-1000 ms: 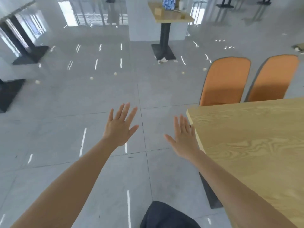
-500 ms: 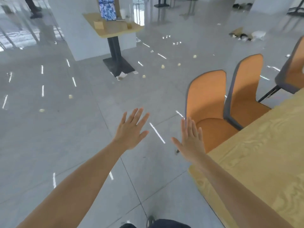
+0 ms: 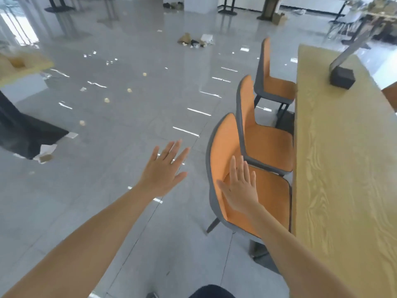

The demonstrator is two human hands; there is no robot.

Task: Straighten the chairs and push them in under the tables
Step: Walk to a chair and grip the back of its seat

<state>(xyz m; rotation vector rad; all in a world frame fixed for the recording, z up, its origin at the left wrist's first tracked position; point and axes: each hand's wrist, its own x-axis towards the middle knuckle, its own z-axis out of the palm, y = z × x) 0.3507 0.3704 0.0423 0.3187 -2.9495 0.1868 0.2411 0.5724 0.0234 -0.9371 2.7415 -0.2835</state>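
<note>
Now both hands spread flat, empty: R hand (image 3: pixel 240 190) over near chair (image 3: pixel 223 147), L hand (image 3: pixel 163 171) beside it, prob. to grab backrest, shove toward table (image 3: pixel 343 168).

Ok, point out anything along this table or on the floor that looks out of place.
The three orange chairs, nearest, middle and far, stand pulled out from the wooden table, seats mostly exposed. Crumpled paper scraps dot the floor, and a litter pile lies farther back.
</note>
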